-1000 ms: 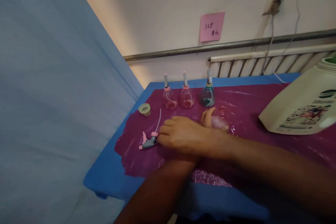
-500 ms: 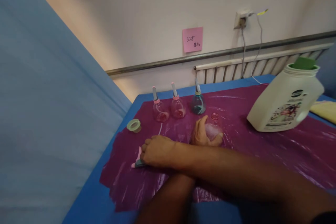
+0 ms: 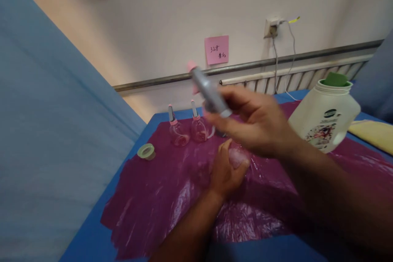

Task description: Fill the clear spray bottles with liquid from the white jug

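The right hand (image 3: 258,125) is up in the air, its fingers closed around a gray and pink spray top (image 3: 210,90), which is tilted and a bit blurry. Lower down, the left hand (image 3: 225,170) has its fingers curled around a see-through bottle (image 3: 238,156) on the shiny purple sheet (image 3: 153,198). The bottle's top is hidden by the right hand. Two pink spray bottles stand side by side at the back, a left one (image 3: 178,135) and a right one (image 3: 199,131). A pale funnel (image 3: 146,152) sits on the left. A big cream jug (image 3: 327,114) stands on the right, with something green (image 3: 336,79) in its mouth. The sheet covers much of the blue worktop (image 3: 89,223).
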### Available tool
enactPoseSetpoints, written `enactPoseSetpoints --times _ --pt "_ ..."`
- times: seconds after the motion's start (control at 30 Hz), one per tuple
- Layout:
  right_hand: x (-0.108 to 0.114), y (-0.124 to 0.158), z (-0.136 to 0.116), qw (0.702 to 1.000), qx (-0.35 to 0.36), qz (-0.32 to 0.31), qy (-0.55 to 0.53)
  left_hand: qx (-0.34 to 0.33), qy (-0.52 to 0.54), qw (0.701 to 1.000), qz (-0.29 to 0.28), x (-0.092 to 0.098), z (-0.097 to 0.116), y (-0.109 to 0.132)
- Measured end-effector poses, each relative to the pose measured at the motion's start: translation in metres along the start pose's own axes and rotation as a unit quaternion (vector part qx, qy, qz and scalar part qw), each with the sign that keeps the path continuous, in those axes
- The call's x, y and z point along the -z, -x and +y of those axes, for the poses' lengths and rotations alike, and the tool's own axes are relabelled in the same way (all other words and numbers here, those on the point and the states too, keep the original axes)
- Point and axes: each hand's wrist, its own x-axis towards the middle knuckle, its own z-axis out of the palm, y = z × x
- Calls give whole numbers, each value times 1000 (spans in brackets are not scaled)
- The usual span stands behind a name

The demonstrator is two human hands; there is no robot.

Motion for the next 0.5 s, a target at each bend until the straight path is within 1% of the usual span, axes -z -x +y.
enactPoseSetpoints --times 0.03,0.1,0.17,0.23,0.37,0.43,0.5 --pt "15 1 -5 999 -16 40 -1 -4 -12 1000 -2 0 0 0" --pt "40 4 -12 994 -47 101 7 1 -29 1000 -6 -2 -1 0" --pt "57 11 -16 987 -63 144 17 11 -26 1000 -14 -2 -2 -1" --pt "66 18 -16 983 -75 167 20 16 -24 999 -23 -2 -2 -1" --pt "70 26 -6 980 -106 166 5 20 -36 999 -25 0 0 -1" --pt "69 26 3 981 -117 152 -7 22 -38 999 -23 0 2 -2" --pt "66 26 17 983 -134 126 -17 24 -34 999 -20 -1 4 -3"
